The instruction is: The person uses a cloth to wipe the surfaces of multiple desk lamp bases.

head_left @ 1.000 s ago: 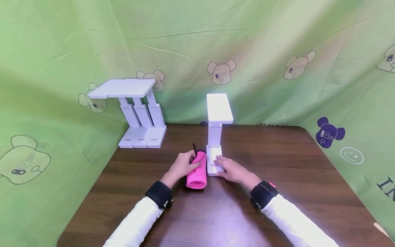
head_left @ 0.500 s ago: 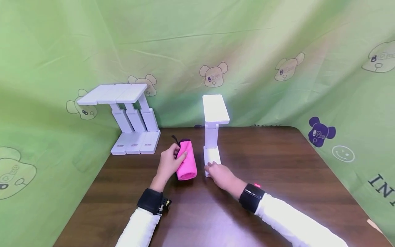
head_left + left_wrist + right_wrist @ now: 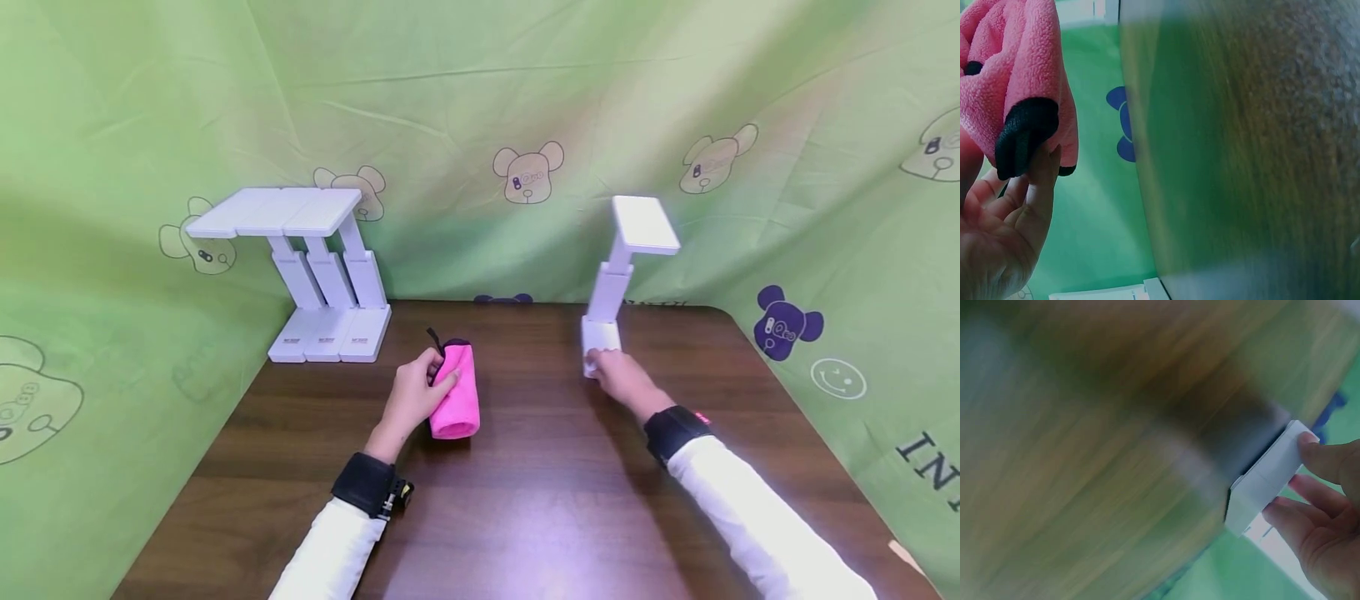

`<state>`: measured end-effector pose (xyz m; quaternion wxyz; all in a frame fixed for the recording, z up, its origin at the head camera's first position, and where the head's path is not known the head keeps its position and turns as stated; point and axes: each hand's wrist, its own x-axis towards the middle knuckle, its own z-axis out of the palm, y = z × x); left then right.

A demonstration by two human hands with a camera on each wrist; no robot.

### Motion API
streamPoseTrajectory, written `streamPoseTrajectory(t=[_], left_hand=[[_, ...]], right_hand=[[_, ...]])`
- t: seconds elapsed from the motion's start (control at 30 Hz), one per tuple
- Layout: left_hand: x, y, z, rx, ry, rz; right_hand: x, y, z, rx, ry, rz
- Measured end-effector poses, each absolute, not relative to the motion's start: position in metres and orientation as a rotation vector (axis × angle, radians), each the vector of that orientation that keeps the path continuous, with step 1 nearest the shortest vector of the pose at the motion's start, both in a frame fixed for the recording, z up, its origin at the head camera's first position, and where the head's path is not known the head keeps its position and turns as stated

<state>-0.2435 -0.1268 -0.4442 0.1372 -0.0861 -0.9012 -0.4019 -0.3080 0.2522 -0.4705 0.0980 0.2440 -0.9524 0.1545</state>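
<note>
A rolled pink towel (image 3: 459,392) with black edging is gripped in my left hand (image 3: 411,392), thumb across its top. In the left wrist view the fuzzy towel (image 3: 1029,69) appears lifted off the table, fingers around its black-trimmed end. My right hand (image 3: 624,377) pinches the base of a white desk lamp (image 3: 611,292) at the right, its head lit. The right wrist view has thumb and fingers on the edges of that lamp base (image 3: 1269,478); a dark shadow lies beside it on the table.
Three more white lamps (image 3: 326,333) stand side by side at the back left of the brown table (image 3: 517,475). A green cloth printed with bear heads (image 3: 450,108) hangs behind and at both sides.
My left hand has raised the towel and drawn it left, away from the lamp. My right hand has taken the lamp by its base and moved it right and back.
</note>
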Motion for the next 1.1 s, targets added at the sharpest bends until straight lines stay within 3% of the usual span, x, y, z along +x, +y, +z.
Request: streamPoseTrajectory(t=[0.33,0.6,1.1], left_hand=[[-0.241,-0.124,-0.449,-0.234,-2.635,-1.195],[-0.24,-0.125,-0.451,-0.216,-2.653,-1.224],[-0.238,-0.125,-0.452,-0.212,-2.677,-1.202]], right_hand=[[-0.325,0.331,-0.468,0.521,-2.893,0.475],[-0.326,0.356,-0.469,0.414,-2.942,0.466],[-0.318,0.399,-0.474,-0.034,-3.026,0.364]])
